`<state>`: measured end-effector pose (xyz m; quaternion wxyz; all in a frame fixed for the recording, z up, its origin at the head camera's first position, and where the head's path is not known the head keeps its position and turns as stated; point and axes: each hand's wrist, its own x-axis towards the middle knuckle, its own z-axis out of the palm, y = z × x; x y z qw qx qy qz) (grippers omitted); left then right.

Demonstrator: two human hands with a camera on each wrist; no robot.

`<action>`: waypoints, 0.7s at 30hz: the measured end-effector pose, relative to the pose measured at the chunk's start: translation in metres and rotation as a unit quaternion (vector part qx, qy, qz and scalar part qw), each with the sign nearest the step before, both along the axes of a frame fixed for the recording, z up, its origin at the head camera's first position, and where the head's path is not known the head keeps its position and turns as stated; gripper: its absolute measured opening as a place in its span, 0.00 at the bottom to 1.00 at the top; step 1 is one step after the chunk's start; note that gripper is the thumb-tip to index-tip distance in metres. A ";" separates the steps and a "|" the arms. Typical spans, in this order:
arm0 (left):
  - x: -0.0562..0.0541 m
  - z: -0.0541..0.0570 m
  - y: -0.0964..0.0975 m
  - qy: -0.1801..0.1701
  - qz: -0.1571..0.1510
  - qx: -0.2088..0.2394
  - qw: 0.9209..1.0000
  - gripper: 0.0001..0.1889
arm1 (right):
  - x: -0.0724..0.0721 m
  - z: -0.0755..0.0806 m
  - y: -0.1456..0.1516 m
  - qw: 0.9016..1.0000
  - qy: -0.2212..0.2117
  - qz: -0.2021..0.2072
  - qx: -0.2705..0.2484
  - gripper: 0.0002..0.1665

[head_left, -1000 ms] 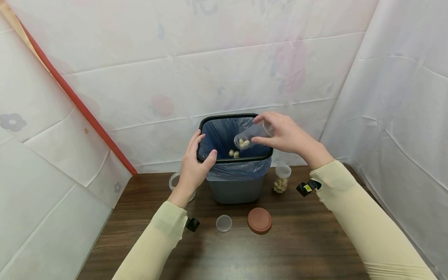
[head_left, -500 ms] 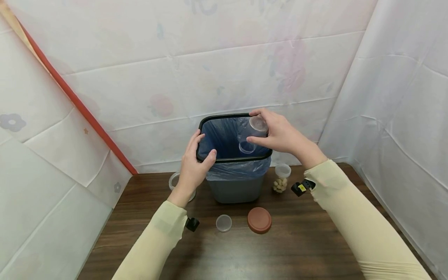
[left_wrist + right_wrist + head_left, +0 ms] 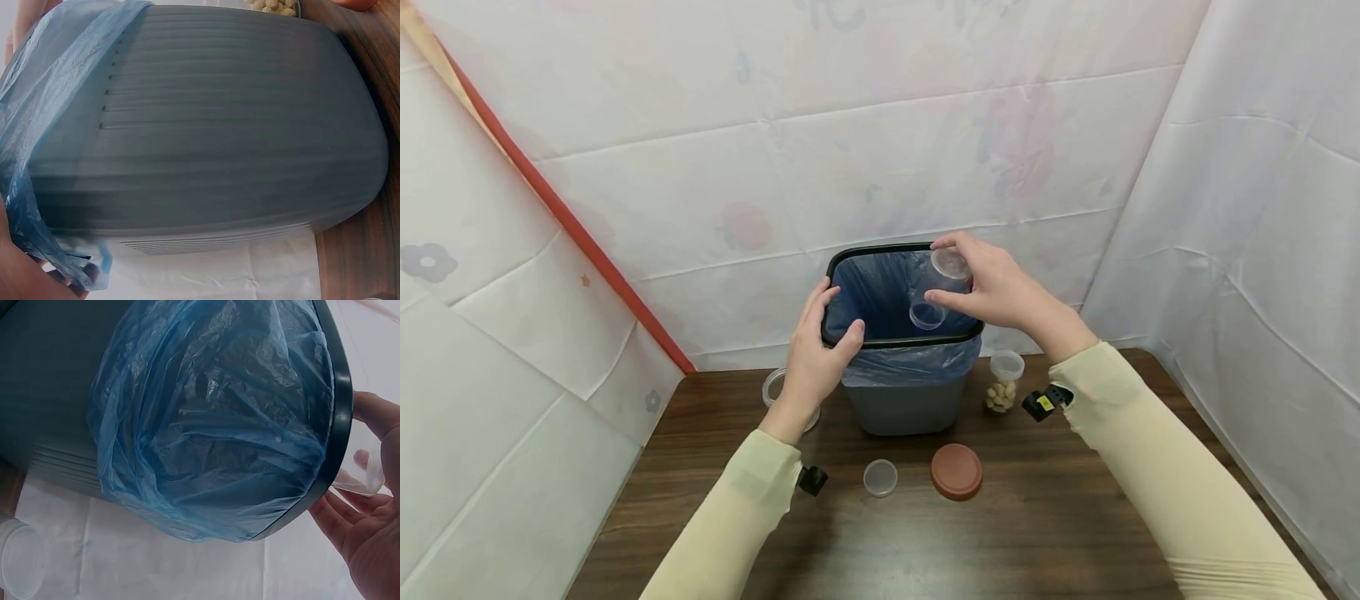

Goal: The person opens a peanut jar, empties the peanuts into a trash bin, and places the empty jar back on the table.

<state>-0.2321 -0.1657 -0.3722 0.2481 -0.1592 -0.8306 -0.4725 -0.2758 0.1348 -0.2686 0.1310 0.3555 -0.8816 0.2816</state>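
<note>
A grey bin (image 3: pixel 906 408) with a black rim and a blue plastic bag (image 3: pixel 872 287) lining it stands upright on the table. My left hand (image 3: pixel 816 354) grips the rim at its left corner, thumb along the front side. Over the bin's right half, my right hand (image 3: pixel 996 283) holds a clear plastic jar (image 3: pixel 934 282) upside down, mouth pointing into the bag. No contents show inside that jar. In the right wrist view, the jar (image 3: pixel 365 472) is partly hidden behind the rim and fingers. The bottom of the bag is hidden from the head view.
Right of the bin stands a jar of pale nut-like pieces (image 3: pixel 1000 396) with a whitish lid (image 3: pixel 1007 365). In front lie a clear round lid (image 3: pixel 881 478) and a reddish-brown lid (image 3: pixel 957 472). Another clear container (image 3: pixel 772 386) is partly behind the left wrist. White cloth walls surround the table (image 3: pixel 1037 517).
My right hand has tipped the jar from slanted to nearly upside down, and the pale pieces have dropped out of it into the bin. The left hand has stayed on the rim.
</note>
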 end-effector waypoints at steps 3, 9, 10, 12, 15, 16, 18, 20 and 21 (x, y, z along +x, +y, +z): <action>0.000 0.000 0.000 0.000 -0.001 0.002 1.000 0.40 | 0.001 0.000 -0.002 1.000 0.000 -0.004 -0.003 0.42; 0.000 0.000 0.000 -0.001 -0.002 0.002 1.000 0.40 | 0.004 -0.002 -0.005 1.000 -0.006 -0.022 -0.015 0.41; 0.000 0.000 0.000 -0.001 -0.002 0.002 1.000 0.40 | 0.004 -0.003 -0.005 1.000 -0.007 -0.025 -0.017 0.41; 0.001 0.000 0.000 -0.002 -0.001 0.002 1.000 0.40 | 0.004 -0.004 -0.006 0.999 -0.007 -0.032 -0.022 0.41; 0.001 0.000 0.000 -0.001 -0.001 0.001 1.000 0.40 | 0.004 -0.005 -0.005 0.999 -0.005 -0.043 -0.030 0.41; 0.001 0.000 0.000 -0.001 -0.002 0.002 1.000 0.40 | 0.004 -0.005 -0.005 0.998 -0.003 -0.048 -0.033 0.41; 0.001 0.000 0.000 -0.001 -0.003 0.002 1.000 0.40 | 0.003 -0.007 -0.005 0.998 -0.001 -0.055 -0.038 0.41; 0.001 0.000 0.000 0.000 -0.004 0.003 1.000 0.40 | 0.004 -0.008 -0.004 0.997 -0.006 -0.058 -0.042 0.41; 0.001 0.000 0.000 0.000 -0.004 0.004 1.000 0.40 | 0.004 -0.008 -0.004 0.997 -0.010 -0.056 -0.042 0.41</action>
